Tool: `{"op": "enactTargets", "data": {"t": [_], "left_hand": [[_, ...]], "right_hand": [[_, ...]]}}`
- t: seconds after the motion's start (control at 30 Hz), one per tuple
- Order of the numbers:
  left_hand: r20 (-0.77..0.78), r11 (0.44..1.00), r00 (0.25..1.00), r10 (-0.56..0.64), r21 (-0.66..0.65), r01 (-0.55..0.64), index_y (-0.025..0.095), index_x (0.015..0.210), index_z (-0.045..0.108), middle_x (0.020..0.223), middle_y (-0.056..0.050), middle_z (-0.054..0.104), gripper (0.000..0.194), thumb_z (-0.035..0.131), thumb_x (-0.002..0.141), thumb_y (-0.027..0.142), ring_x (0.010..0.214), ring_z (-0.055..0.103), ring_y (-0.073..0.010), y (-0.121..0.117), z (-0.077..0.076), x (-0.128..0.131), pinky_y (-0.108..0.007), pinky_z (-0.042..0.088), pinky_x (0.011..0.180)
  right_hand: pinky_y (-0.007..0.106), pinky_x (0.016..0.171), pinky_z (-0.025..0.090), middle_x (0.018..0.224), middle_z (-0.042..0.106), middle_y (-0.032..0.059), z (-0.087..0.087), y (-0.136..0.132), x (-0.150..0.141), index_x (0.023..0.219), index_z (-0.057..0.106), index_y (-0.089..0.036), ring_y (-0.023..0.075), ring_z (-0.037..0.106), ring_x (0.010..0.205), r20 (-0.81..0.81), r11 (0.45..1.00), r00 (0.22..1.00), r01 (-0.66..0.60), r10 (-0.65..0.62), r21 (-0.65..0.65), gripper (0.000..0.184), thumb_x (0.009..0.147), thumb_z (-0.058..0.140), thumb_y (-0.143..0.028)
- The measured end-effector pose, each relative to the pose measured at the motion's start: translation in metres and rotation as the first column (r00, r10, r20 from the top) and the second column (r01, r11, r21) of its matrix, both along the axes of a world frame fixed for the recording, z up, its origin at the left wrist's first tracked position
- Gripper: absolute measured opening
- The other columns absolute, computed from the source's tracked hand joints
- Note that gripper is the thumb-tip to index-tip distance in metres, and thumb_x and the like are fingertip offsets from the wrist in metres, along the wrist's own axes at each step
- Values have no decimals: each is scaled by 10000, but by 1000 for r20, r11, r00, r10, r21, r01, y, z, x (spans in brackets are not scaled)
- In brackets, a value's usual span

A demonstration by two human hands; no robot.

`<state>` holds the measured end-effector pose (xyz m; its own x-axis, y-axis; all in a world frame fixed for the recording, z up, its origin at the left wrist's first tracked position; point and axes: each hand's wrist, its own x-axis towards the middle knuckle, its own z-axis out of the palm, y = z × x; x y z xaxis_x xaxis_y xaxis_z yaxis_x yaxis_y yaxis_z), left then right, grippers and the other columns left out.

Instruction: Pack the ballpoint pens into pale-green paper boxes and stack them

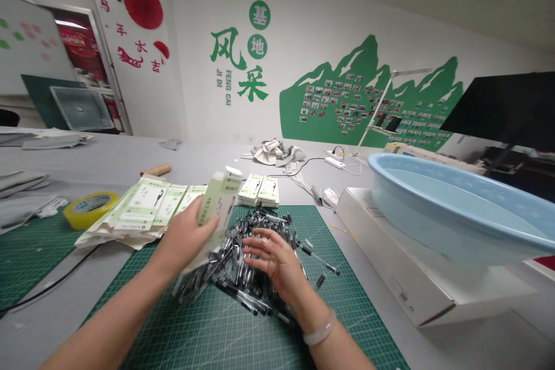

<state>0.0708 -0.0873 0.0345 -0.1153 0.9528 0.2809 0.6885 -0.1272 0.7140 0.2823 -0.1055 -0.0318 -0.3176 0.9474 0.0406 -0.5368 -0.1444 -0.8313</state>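
My left hand [186, 237] is closed around a pale green and white pen box [215, 199], held upright and tilted, with a flap standing up at its top end. Below and to the right of it spreads a heap of black-capped clear pens [255, 225] on a green cutting mat [182, 335]. Over the heap hovers my right hand [275, 260], its fingers apart and nothing visible in them. Whether its fingertips touch the pens cannot be made out. Flattened pen boxes [143, 205] lie stacked to the left. Beyond the heap are filled-looking pen boxes [259, 189] in two small stacks.
A yellow tape roll [91, 210] and a brown cardboard tube [156, 170] lie at left. On the right, a blue basin [433, 214] rests on a white carton [403, 283]. Cloths [277, 152], a power strip [335, 162] and a lamp [375, 110] stand toward the wall.
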Motion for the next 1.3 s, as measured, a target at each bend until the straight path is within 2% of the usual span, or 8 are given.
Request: {"op": "enactTargets", "data": {"t": [0.03, 0.1, 0.17, 0.33, 0.53, 0.77, 1.03, 1.3], "left_hand": [[243, 989, 965, -102, -82, 125, 220, 1175, 531, 1074, -89, 672, 454, 582, 772, 422, 920, 638, -291, -11, -2, 8, -382, 508, 744], [639, 909, 745, -193, -169, 380, 202, 1211, 501, 1077, -112, 677, 511, 600, 772, 444, 868, 661, -278, -26, -14, 24, -389, 528, 706], [817, 855, 550, -173, -152, 495, 193, 1230, 482, 1093, -125, 674, 541, 640, 761, 413, 856, 670, -266, -34, -31, 36, -392, 533, 717], [923, 864, 366, -120, -84, 496, 216, 1215, 527, 1127, -93, 672, 547, 718, 717, 332, 951, 653, -245, -36, -62, 52, -354, 514, 804], [981, 769, 194, -15, -112, 629, 166, 1170, 592, 934, -101, 719, 444, 666, 776, 359, 790, 674, -213, -44, -67, 50, -301, 515, 688], [952, 663, 286, -107, -146, 735, 132, 1107, 627, 961, -129, 705, 423, 559, 838, 452, 850, 659, -232, -45, -74, 49, -344, 501, 750], [725, 877, 614, -311, -30, 479, 176, 983, 634, 980, -93, 671, 306, 550, 838, 432, 947, 616, -234, -28, -45, 27, -334, 489, 798], [611, 876, 685, -397, 28, 482, 230, 1253, 470, 1264, -125, 527, 554, 648, 755, 397, 979, 584, -245, -32, -5, 42, -323, 517, 726]], "right_hand": [[445, 862, 477, 1080, 663, 143, 1, -2, -2, 1130, 548, -151, 241, 647, 944, 1, 1000, 1000, 9, -9, 15, 389, 807, 641, -346], [434, 860, 482, 1110, 651, 119, 2, -5, -8, 1168, 538, -175, 239, 640, 965, -13, 1000, 1000, 5, -5, 31, 424, 801, 649, -357], [422, 860, 484, 1115, 650, 97, 0, -9, -14, 1200, 529, -200, 234, 636, 974, -37, 999, 999, -27, 28, 22, 458, 795, 655, -374], [429, 868, 475, 1064, 673, 108, -13, -14, -24, 1140, 558, -174, 248, 638, 970, -95, 996, 994, -63, 56, -70, 445, 795, 640, -443], [448, 881, 465, 1104, 657, 138, -5, -18, -16, 1119, 585, -158, 293, 608, 1031, -135, 974, 966, -225, 221, -11, 561, 657, 739, -437], [430, 866, 469, 1103, 655, 130, 6, -18, -13, 1084, 584, -154, 273, 635, 956, -85, 992, 990, -108, 113, 64, 528, 613, 768, -308], [397, 864, 460, 1075, 635, 61, 19, -20, -10, 1179, 520, -238, 247, 604, 959, 57, 978, 992, 99, -111, 182, 674, 570, 809, -227], [423, 932, 421, 1312, 492, 74, 25, -31, -20, 1361, 361, -310, 289, 523, 1114, 195, 926, 942, 202, -272, 318, 1000, 498, 846, -168]]}}
